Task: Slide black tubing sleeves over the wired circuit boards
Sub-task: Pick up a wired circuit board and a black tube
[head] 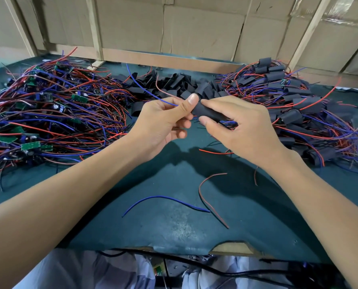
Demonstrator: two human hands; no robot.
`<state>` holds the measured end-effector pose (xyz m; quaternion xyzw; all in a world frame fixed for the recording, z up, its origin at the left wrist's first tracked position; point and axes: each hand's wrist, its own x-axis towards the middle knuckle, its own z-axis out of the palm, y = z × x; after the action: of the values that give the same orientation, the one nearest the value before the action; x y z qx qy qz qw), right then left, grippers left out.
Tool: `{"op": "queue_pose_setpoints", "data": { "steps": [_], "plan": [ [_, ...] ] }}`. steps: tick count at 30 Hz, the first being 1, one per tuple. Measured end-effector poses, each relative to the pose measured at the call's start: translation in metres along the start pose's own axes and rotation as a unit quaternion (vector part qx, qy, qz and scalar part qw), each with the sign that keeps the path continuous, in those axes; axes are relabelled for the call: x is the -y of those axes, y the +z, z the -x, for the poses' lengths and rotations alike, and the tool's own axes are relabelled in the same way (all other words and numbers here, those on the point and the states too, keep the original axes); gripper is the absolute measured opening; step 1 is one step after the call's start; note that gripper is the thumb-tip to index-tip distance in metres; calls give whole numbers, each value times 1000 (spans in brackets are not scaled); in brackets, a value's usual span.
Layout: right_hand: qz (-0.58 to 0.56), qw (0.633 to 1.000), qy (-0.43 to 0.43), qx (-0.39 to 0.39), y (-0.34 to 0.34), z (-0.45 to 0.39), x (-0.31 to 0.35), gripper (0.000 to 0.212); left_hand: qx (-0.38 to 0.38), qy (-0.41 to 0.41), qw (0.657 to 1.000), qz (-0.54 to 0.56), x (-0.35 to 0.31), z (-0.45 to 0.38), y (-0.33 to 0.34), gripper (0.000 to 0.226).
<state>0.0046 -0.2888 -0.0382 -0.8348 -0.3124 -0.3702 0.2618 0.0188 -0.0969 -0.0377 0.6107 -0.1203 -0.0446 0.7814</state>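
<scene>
Pinching one black sleeve (208, 113) between them above the green table (174, 226), the left hand (163, 124) and right hand (236, 124) hide whatever board sits inside. Beyond, loose sleeves (174, 82) lie between tangled wired boards (48, 113) and a sleeved pile (295, 105).

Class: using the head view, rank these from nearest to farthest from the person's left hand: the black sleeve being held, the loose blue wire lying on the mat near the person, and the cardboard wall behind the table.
1. Black sleeve: touched by the left hand, just to its right.
2. Loose blue wire: on the mat, toward the person.
3. Cardboard wall: behind the table, beyond the piles.
</scene>
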Motion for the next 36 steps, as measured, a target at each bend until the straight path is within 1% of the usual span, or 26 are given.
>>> {"op": "queue_pose_setpoints", "data": {
  "steps": [4,7,8,11,13,14,15,16,18,20,21,22,23,25,26,27,29,30,31,32,33,35,36],
  "plan": [
    [-16,999,25,-27,2,-1,0,31,10,4,1000,-2,-2,0,2,23],
    [-3,1000,20,-22,-1,-3,-4,33,8,14,1000,-8,-1,1,2,14],
    [8,1000,8,-25,-4,-5,-7,32,12,15,1000,-7,-1,1,2,16],
    [62,996,-19,-65,-23,-11,-19,26,22,5,1000,-12,1,-2,3,35],
    [105,989,8,-106,-42,-12,-36,26,-11,5,998,-66,2,-5,2,43],
    [125,984,33,-121,-53,-10,-47,27,-31,23,992,-122,4,-6,1,44],
    [144,980,64,-124,-63,-8,-58,29,-46,50,979,-192,6,-7,0,44],
    [160,975,103,-111,-72,-5,-70,32,-54,83,958,-270,9,-6,-2,41],
    [200,961,184,-55,-80,3,-89,39,-51,139,903,-402,12,-4,-9,31],
    [222,945,240,-8,-77,10,-97,42,-26,170,854,-491,5,-4,-15,19],
    [214,943,253,0,-73,13,-98,40,-8,177,825,-537,-1,-6,-18,18],
    [204,944,258,0,-71,14,-97,38,7,179,784,-595,-9,-8,-21,22],
    [197,946,258,-6,-69,15,-96,37,10,172,732,-659,-19,-11,-25,29],
    [192,947,259,-9,-68,12,-94,43,-10,129,629,-767,-43,-16,-39,47],
    [194,945,262,-6,-69,11,-92,48,-14,88,585,-806,-57,-17,-50,57],
    [198,944,265,-6,-69,10,-91,52,-6,34,542,-840,-70,-18,-62,69],
    [195,944,266,-27,-70,9,-88,55,28,-103,436,-893,-89,-16,-82,91],
    [191,945,263,-39,-70,8,-86,54,50,-155,390,-906,-92,-14,-90,98],
    [189,946,258,-49,-71,8,-84,54,69,-186,360,-912,-90,-13,-97,99],
    [188,948,251,-57,-73,7,-83,53,80,-190,345,-916,-85,-11,-102,92],
    [188,949,245,-64,-73,7,-81,53,88,-158,343,-922,-81,-10,-105,79],
    [181,952,234,-74,-73,7,-77,53,115,-48,334,-934,-73,-7,-111,52],
    [178,954,229,-74,-72,7,-75,52,135,-12,330,-934,-72,-7,-115,46]
  ]
}}
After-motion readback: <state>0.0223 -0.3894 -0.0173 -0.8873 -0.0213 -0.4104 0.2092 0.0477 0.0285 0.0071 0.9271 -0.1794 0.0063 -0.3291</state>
